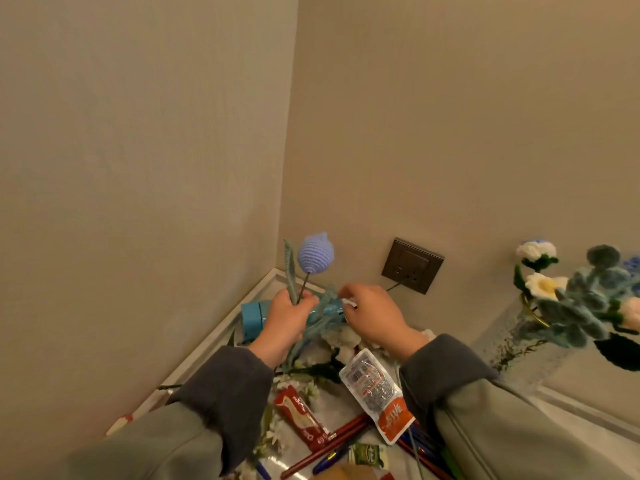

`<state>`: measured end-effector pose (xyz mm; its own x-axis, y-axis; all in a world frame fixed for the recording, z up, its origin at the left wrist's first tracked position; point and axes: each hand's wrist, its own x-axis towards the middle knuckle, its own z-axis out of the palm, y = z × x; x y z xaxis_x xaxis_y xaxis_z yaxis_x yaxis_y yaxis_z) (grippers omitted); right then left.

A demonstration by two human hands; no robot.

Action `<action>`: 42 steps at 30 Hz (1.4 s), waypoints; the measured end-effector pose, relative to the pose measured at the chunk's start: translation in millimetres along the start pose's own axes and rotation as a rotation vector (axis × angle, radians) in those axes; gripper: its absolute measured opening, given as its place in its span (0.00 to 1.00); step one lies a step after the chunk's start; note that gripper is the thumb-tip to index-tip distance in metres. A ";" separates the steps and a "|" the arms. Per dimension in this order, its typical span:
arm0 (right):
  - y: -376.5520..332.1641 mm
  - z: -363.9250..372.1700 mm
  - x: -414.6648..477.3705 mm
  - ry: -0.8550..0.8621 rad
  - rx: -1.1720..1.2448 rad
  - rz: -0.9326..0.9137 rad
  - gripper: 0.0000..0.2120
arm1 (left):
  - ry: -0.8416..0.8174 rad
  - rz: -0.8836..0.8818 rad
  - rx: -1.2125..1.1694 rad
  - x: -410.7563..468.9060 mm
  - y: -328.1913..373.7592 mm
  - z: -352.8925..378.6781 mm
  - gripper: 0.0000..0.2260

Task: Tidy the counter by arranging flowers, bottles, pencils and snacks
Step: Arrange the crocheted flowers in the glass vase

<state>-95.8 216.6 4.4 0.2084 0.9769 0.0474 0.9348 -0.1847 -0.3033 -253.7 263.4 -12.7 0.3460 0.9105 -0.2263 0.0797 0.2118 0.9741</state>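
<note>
Snacks (377, 393) and pencils (325, 445) litter the corner counter (204, 348); left fingers (304, 303) grip a tulip (315, 252), right fingers (346, 292) pinch teal stems (325, 306).

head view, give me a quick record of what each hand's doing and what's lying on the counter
left hand: grips the stem of the blue knitted flower, held upright
right hand: fingers curled at the teal leaves; grip unclear
blue bottle: on its side beyond the left hand
snacks: white-orange packet and red packet, flat on the counter
pencils: loose beside the packets
flower bunch: standing at right by the wall
</note>
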 end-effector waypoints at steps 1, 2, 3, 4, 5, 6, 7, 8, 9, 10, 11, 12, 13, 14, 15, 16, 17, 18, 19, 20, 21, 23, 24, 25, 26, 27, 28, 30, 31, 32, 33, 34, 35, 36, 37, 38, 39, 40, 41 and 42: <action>2.4 3.0 2.1 -0.038 -0.065 -0.007 0.14 | -0.009 -0.006 -0.006 1.1 -2.5 0.1 0.05; 3.5 5.6 3.9 -0.079 -0.122 -0.003 0.14 | -0.017 -0.022 -0.017 2.8 -5.1 0.3 0.05; 4.5 8.2 5.7 -0.112 -0.175 0.007 0.14 | -0.026 -0.043 -0.032 4.3 -7.3 1.0 0.06; 5.9 11.5 6.9 -0.130 -0.230 0.008 0.14 | -0.032 -0.066 -0.049 5.5 -9.5 1.3 0.06; 6.9 14.5 7.5 -0.144 -0.283 0.007 0.14 | -0.036 -0.087 -0.067 5.9 -10.7 1.5 0.06; 7.9 17.1 7.4 -0.153 -0.330 0.002 0.15 | -0.039 -0.101 -0.082 5.9 -11.4 1.5 0.06; 8.3 18.9 7.3 -0.159 -0.363 -0.003 0.15 | -0.042 -0.112 -0.093 6.0 -12.2 1.2 0.07; 8.2 19.4 7.0 -0.160 -0.380 -0.009 0.15 | -0.045 -0.120 -0.099 6.2 -12.8 0.6 0.08; 7.6 18.7 6.2 -0.154 -0.389 -0.023 0.14 | -0.048 -0.127 -0.101 6.1 -13.5 0.0 0.09; 6.7 17.2 5.9 -0.135 -0.401 -0.047 0.13 | -0.052 -0.134 -0.096 6.2 -13.8 -0.2 0.09; 4.7 14.4 5.0 -0.113 -0.423 -0.077 0.13 | -0.054 -0.138 -0.094 6.1 -14.2 -0.1 0.09; 2.0 10.0 4.0 -0.082 -0.453 -0.110 0.12 | -0.055 -0.144 -0.097 5.6 -13.8 0.4 0.08; -1.6 5.1 2.1 -0.058 -0.480 -0.133 0.12 | -0.054 -0.146 -0.098 4.3 -13.5 0.7 0.08; -4.8 0.4 0.1 -0.045 -0.498 -0.146 0.11 | -0.056 -0.142 -0.097 2.4 -12.5 1.2 0.07; -8.2 -4.7 -3.1 -0.047 -0.504 -0.141 0.10 | -0.062 -0.134 -0.091 -0.2 -10.8 1.7 0.07; -11.5 -9.2 -6.8 -0.055 -0.504 -0.126 0.10 | -0.069 -0.126 -0.084 -3.0 -8.9 2.3 0.07; -15.5 -14.3 -11.2 -0.071 -0.499 -0.099 0.09 | -0.072 -0.118 -0.081 -5.4 -6.9 2.6 0.07; -18.9 -19.3 -16.1 -0.088 -0.496 -0.067 0.09 | -0.072 -0.109 -0.078 -8.1 -4.2 3.3 0.07; -22.8 -24.4 -21.0 -0.104 -0.499 -0.034 0.10 | -0.072 -0.095 -0.072 -10.9 -1.8 4.0 0.07; -26.5 -29.4 -26.3 -0.116 -0.502 -0.002 0.10 | -0.075 -0.081 -0.061 -14.9 1.6 4.7 0.06; -29.3 -33.4 -32.2 -0.133 -0.498 0.027 0.10 | -0.079 -0.066 -0.051 -18.8 4.1 5.4 0.06; -34.0 -42.6 -46.2 -0.168 -0.468 0.080 0.11 | -0.089 -0.034 -0.039 -29.7 13.1 7.3 0.06; -35.2 -44.1 -50.3 -0.191 -0.453 0.100 0.12 | -0.086 -0.028 -0.038 -32.2 15.5 8.0 0.07; -36.4 -46.4 -57.0 -0.208 -0.444 0.119 0.12 | -0.085 -0.020 -0.036 -36.7 18.6 9.0 0.06; -37.1 -48.5 -64.2 -0.219 -0.440 0.133 0.12 | -0.085 -0.014 -0.032 -41.6 21.3 10.3 0.06; -37.7 -50.5 -71.4 -0.226 -0.436 0.149 0.12 | -0.086 -0.010 -0.026 -46.3 23.0 11.7 0.06; -37.3 -52.6 -78.5 -0.234 -0.429 0.165 0.12 | -0.087 -0.008 -0.019 -50.3 24.2 13.6 0.06; -34.6 -57.8 -92.1 -0.245 -0.427 0.200 0.12 | -0.100 -0.001 -0.012 -58.9 25.9 17.2 0.06; -32.5 -61.0 -99.2 -0.249 -0.420 0.215 0.13 | -0.110 0.003 -0.008 -63.3 26.1 20.0 0.06; -28.7 -62.9 -105.4 -0.253 -0.400 0.226 0.13 | -0.119 0.006 -0.001 -67.8 26.1 23.1 0.07; -24.3 -64.6 -111.2 -0.265 -0.368 0.247 0.13 | -0.124 0.009 0.006 -73.5 26.3 26.5 0.07; -19.6 -66.9 -117.1 -0.279 -0.326 0.272 0.13 | -0.125 0.015 0.011 -79.2 25.9 30.1 0.07; -15.0 -69.9 -122.7 -0.291 -0.273 0.301 0.13 | -0.123 0.023 0.017 -84.8 25.5 34.3 0.07; -10.9 -72.4 -126.6 -0.297 -0.214 0.325 0.13 | -0.117 0.033 0.025 -88.7 24.9 37.8 0.07; -5.9 -77.5 -134.4 -0.299 -0.151 0.341 0.12 | -0.106 0.043 0.036 -96.2 25.1 43.3 0.07; -2.0 -80.9 -140.4 -0.298 -0.090 0.352 0.12 | -0.091 0.053 0.051 -101.1 24.0 47.8 0.07; 1.4 -84.2 -147.0 -0.295 -0.036 0.357 0.11 | -0.078 0.066 0.076 -106.7 22.3 52.6 0.06; 4.7 -87.3 -154.0 -0.292 0.011 0.358 0.10 | -0.061 0.079 0.108 -113.6 21.1 57.6 0.06; 8.7 -88.9 -160.4 -0.282 0.057 0.362 0.11 | -0.046 0.089 0.147 -121.2 20.3 62.8 0.05; 13.5 -89.1 -165.7 -0.265 0.109 0.373 0.13 | -0.035 0.101 0.184 -129.1 19.5 67.3 0.05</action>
<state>-92.1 42.6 77.2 0.4310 0.8421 -0.3240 0.7714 -0.5302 -0.3518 -233.9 126.1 35.5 0.3933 0.9101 -0.1302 0.2110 0.0484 0.9763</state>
